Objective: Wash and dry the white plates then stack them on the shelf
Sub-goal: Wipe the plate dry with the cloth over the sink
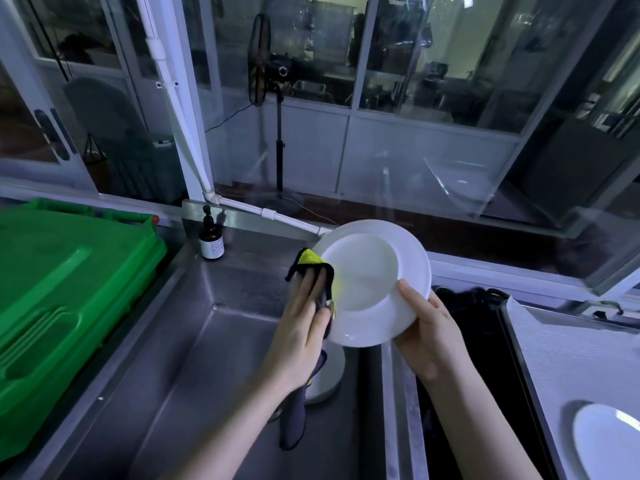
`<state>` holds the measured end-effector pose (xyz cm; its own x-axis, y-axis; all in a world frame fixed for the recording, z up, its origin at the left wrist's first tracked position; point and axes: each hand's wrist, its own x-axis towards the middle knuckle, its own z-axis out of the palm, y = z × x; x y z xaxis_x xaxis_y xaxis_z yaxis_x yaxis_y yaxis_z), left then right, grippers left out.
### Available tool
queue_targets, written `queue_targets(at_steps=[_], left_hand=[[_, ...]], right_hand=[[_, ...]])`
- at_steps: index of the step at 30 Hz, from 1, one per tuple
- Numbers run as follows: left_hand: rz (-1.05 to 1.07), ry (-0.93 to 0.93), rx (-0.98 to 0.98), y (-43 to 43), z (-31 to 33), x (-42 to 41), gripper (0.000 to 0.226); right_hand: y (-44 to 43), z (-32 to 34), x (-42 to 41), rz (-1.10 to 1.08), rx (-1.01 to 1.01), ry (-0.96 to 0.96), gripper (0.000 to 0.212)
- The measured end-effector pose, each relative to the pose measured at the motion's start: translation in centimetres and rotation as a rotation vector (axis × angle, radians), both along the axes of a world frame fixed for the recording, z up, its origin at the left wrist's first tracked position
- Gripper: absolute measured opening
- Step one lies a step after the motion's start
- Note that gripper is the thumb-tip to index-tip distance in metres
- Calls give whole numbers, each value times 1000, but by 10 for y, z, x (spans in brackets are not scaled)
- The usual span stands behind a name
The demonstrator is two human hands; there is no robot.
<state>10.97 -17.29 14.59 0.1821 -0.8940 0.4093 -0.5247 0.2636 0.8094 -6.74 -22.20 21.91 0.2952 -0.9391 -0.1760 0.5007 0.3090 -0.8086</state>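
I hold a white plate point(372, 271) tilted over the steel sink point(194, 341). My right hand point(427, 336) grips its lower right rim, thumb on the face. My left hand point(304, 318) presses a dark grey and yellow cloth point(313, 263) against the plate's left edge; the cloth's tail hangs down below my wrist. Another white plate point(327, 372) lies in the sink under the held one, mostly hidden. A third white plate point(607, 441) rests on the grey surface at the lower right.
A green plastic crate point(65, 299) sits left of the sink. A brown pump bottle point(212, 239) stands at the sink's back corner. A dark bin point(478, 327) lies right of the sink, next to a steel-edged tray point(571, 348). Glass panels rise behind.
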Motion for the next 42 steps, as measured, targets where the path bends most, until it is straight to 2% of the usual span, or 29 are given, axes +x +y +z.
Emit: queue_targets(at_steps=[4,7,12,18,21,25,31,36,42], left_hand=[[69,-379,-84,13,-2,-29,51],[70,-507,-61,4,16,-37,52],[12,-365,-6,4,24,-22,49],[12,-433,-99,21,9,-28,49],[-41,-440,-49,0,25,-23,49],[-70,-406,39,-36,38,0,48],[-55,-277,112,-20,20,7,45],[-116,-410,11,-9,23,-20,49],[-27,-425,68,-30,37,4,50]], right_hand=[[4,-1,19,-66,45,-96,40],[12,-6,33,-94,105,-158,34],[10,1,28,-82,117,-137,29],[9,5,22,-91,90,-105,37],[16,0,25,-62,92,-95,33],[26,-8,23,29,71,-6,41],[17,2,9,15,6,1,28],[24,-6,16,65,23,-2,26],[22,-1,7,94,-6,54,26]])
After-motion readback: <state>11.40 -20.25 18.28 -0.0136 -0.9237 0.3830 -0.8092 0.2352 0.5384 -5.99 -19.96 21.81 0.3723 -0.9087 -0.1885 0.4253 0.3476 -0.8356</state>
